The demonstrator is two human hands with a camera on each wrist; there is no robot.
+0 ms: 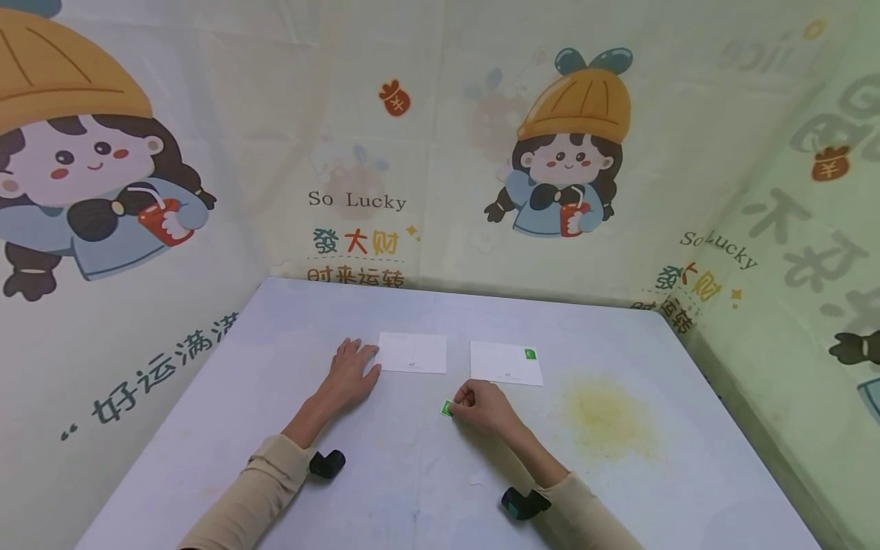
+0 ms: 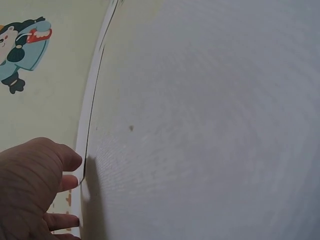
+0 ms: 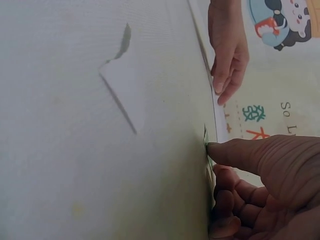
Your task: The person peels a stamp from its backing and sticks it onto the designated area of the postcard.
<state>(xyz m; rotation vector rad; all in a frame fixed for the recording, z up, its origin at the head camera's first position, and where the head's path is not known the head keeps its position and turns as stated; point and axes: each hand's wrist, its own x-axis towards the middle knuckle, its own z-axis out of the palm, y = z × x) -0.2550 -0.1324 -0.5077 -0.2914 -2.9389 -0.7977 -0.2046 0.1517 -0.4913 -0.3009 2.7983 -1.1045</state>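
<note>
Two white cards lie side by side on the white table. The right card [image 1: 502, 365] has a small green stamp [image 1: 530, 354] in its upper right corner. My left hand [image 1: 352, 376] rests with fingers spread at the left edge of the other card [image 1: 412, 355], fingertips right at its border. Below the gap between the cards, my right hand [image 1: 483, 407] pinches another green stamp [image 1: 447, 408] with a white border between thumb and fingers, close over the table. From the right wrist, only a thin green edge of this stamp [image 3: 206, 137] shows by the thumb.
The white table [image 1: 385, 473] has a yellowish stain [image 1: 608, 416] on its right side. A small torn mark [image 1: 477, 483] shows near the front, larger in the right wrist view. Printed cloth walls [image 1: 440, 153] stand behind and at both sides of the table.
</note>
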